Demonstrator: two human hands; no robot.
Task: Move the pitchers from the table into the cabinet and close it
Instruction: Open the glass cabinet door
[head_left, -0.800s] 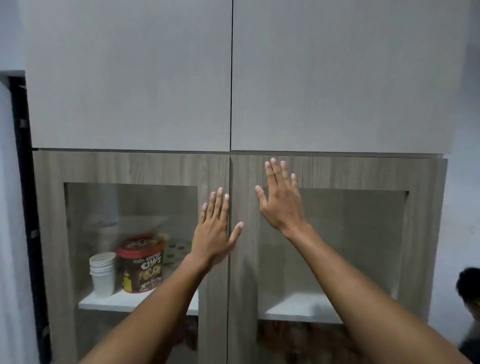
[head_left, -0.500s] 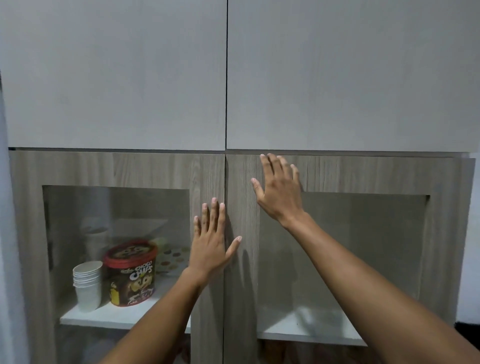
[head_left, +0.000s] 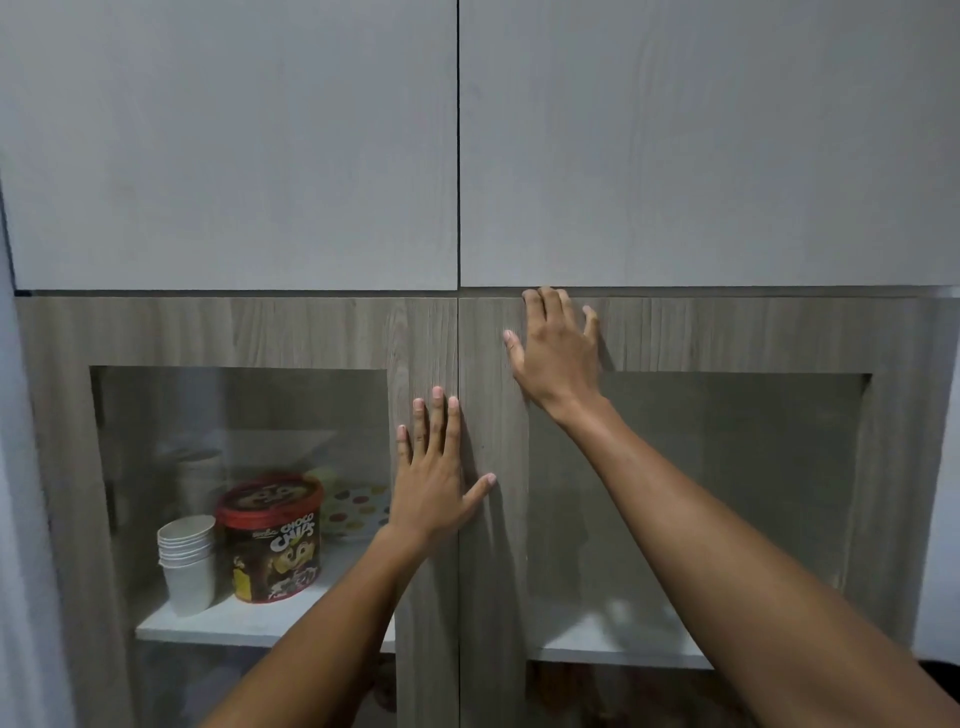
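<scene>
The cabinet fills the view, its two doors meeting in an upright seam between the hands. Right hand fingertips hook the door's top edge; left hand lies flat, fingers spread. No pitchers show.

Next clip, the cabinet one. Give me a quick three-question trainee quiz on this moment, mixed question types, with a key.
1. True or false: the two glass-fronted doors appear shut.
2. Which hand sits higher on the doors?
A. the left hand
B. the right hand
C. both level
3. Fill in: behind the left glass, the stack of white paper cups stands to the ___ of the red-lidded Choco Chips tub.

Key: 1 true, the doors meet at the centre seam with no gap showing. 2 B, its fingertips reach the door's top edge. 3 left.
</scene>
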